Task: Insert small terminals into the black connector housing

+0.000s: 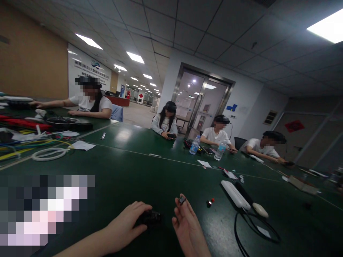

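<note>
My left hand (130, 225) lies low on the green table, with thumb and fingers closed around the near end of a small black object (152, 217). The dark surface hides what kind of object it is. To its right, my right hand (187, 225) is raised with the palm turned up. Between its thumb and fingertips it pinches a tiny dark and silvery piece (182, 200), too small to name. Right of that hand, a small shiny metal piece with a red part (210, 202) lies on the table.
A white power strip (233, 194) with a looped black cable (238, 235) lies to the right. Two water bottles (194, 145) stand farther back. Cables and a coiled white tube (50, 154) clutter the left. Several people sit around the green table (120, 171).
</note>
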The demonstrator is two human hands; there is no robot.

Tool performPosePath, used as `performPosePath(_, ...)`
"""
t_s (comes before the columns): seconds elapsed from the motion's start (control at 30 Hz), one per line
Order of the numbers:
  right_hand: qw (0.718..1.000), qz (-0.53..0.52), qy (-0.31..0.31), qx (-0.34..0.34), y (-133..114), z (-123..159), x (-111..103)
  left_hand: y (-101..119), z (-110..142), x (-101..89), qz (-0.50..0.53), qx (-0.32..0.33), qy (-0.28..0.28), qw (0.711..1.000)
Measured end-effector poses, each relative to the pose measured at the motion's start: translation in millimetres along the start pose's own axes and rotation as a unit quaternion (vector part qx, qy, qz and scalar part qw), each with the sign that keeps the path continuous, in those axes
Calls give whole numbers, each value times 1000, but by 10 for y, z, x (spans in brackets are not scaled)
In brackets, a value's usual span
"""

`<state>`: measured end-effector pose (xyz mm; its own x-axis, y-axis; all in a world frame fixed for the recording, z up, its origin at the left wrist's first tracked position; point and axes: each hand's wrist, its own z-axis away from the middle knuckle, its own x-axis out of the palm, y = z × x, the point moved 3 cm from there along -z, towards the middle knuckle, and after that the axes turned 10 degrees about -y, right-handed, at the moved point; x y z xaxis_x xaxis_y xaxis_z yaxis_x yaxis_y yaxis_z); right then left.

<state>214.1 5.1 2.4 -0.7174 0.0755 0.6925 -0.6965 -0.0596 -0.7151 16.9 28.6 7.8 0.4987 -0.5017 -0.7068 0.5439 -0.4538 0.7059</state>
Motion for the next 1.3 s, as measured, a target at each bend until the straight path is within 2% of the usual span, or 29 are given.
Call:
performPosePath(0.67, 1000, -3, 9, 21, 22, -1, -22, 25, -3, -13, -3, -14, -10, 1000)
performPosePath(0.97, 999, 9, 36, 24, 11, 4, -12, 65, 9, -39, 1, -13, -15, 1000)
performPosePath(1.3, 998, -14, 50, 18, 34, -16, -69, 2, -4, 2, 2, -7, -2, 1000)
